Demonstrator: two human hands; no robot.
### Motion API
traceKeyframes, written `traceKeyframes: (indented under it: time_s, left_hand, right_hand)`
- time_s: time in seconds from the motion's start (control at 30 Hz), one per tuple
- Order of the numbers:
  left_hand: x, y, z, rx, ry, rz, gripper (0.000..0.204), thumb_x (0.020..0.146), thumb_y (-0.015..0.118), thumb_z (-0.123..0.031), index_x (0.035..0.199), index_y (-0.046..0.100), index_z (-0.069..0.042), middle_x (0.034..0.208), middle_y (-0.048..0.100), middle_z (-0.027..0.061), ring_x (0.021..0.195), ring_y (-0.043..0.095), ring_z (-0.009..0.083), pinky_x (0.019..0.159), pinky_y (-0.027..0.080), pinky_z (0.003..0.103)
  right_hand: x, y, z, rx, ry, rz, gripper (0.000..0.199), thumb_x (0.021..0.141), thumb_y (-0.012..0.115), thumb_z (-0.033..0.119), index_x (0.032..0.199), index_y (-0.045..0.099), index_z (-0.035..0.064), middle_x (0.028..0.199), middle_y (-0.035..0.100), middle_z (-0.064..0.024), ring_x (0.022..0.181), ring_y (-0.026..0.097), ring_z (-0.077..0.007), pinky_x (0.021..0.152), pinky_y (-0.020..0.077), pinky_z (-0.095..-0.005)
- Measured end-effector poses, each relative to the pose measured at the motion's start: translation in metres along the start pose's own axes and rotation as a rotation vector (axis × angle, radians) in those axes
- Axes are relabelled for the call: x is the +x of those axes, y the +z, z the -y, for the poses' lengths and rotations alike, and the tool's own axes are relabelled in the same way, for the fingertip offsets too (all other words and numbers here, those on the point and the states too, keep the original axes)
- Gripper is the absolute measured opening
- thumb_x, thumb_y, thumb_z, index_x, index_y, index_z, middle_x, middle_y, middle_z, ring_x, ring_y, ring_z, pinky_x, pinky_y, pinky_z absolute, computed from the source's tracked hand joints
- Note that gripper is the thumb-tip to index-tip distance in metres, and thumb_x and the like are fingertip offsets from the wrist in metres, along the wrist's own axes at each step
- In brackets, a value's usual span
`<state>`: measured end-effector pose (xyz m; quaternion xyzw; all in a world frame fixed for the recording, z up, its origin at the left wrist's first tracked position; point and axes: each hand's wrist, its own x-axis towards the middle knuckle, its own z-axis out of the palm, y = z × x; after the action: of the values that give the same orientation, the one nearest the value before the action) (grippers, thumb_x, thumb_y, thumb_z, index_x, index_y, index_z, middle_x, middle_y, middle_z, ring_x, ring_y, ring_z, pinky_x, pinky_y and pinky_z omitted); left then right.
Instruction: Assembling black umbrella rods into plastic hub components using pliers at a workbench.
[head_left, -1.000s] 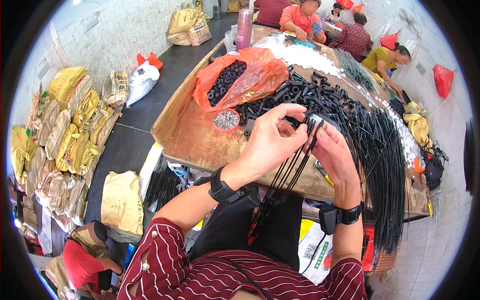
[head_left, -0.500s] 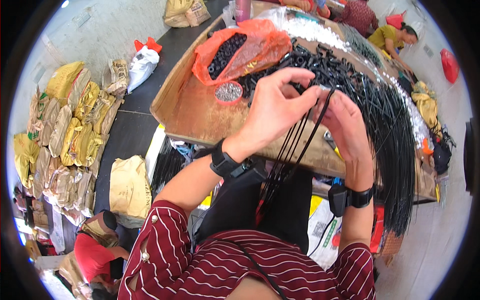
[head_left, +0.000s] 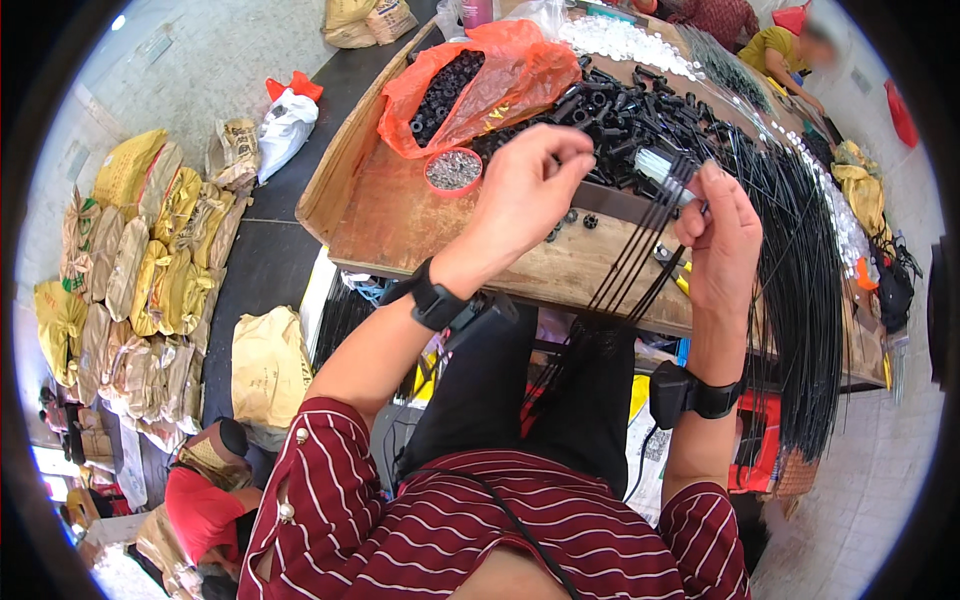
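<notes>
My right hand [head_left: 722, 225] pinches the upper ends of several thin black rods [head_left: 640, 245], which slant down over the table edge into my lap. A pale, clear-looking piece [head_left: 655, 165] shows by their tops; I cannot tell whether it is held. My left hand [head_left: 530, 185] is apart from the rods, to their left, above the front of a pile of black tubular parts [head_left: 625, 115]. Its fingers are curled together and slightly blurred; whatever may be between them is hidden. Just left of it stands a red dish [head_left: 453, 172] of small metal pieces.
An orange plastic bag [head_left: 515, 85] of black round parts lies behind the dish. Long black rods [head_left: 800, 330] hang over the table's right side. Pliers [head_left: 672, 262] lie near the front edge. White parts [head_left: 620, 42] are heaped at the back. Other people [head_left: 205, 505] sit nearby.
My hands have separated: the left has moved left, away from the rods, and the right has moved slightly right with them. The rod tops are now fanned out.
</notes>
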<state>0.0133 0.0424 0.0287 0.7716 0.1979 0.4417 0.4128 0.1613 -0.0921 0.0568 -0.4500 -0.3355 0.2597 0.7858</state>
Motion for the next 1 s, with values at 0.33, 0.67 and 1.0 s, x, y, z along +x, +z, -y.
traceKeyframes:
  time_s: [0.33, 0.67, 1.0]
  left_hand:
    - [-0.011, 0.046, 0.061, 0.647, 0.118, 0.302, 0.014, 0.076, 0.069, -0.015, 0.081, 0.067, -0.001, 0.082, 0.055, 0.0112, 0.089, 0.051, 0.0285, 0.079, 0.043, 0.037]
    - [0.018, 0.027, 0.003, -0.273, -0.053, 0.088, 0.012, 0.093, 0.055, -0.006, 0.104, 0.051, -0.003, 0.086, 0.054, -0.0008, 0.079, 0.049, 0.0030, 0.066, 0.043, 0.021]
    - [0.020, -0.001, -0.036, -0.165, 0.182, 0.005, 0.024, 0.084, 0.056, 0.005, 0.106, 0.060, -0.002, 0.095, 0.053, 0.0021, 0.081, 0.054, 0.0068, 0.071, 0.046, 0.022]
  right_hand:
    - [-0.003, -0.009, 0.006, 0.040, 0.009, -0.017, 0.016, 0.090, 0.063, 0.021, 0.085, 0.062, 0.0055, 0.073, 0.058, 0.0019, 0.052, 0.047, -0.0043, 0.046, 0.0364, -0.0201]
    - [0.018, 0.001, -0.006, 0.058, 0.187, 0.131, 0.023, 0.092, 0.061, 0.028, 0.081, 0.058, 0.0079, 0.058, 0.051, 0.0020, 0.050, 0.046, -0.0050, 0.048, 0.0364, -0.0204]
    - [0.014, 0.022, -0.007, 0.106, 0.285, 0.358, 0.013, 0.091, 0.061, 0.021, 0.093, 0.061, 0.0085, 0.067, 0.058, 0.0020, 0.055, 0.052, -0.0066, 0.054, 0.0420, -0.0209]
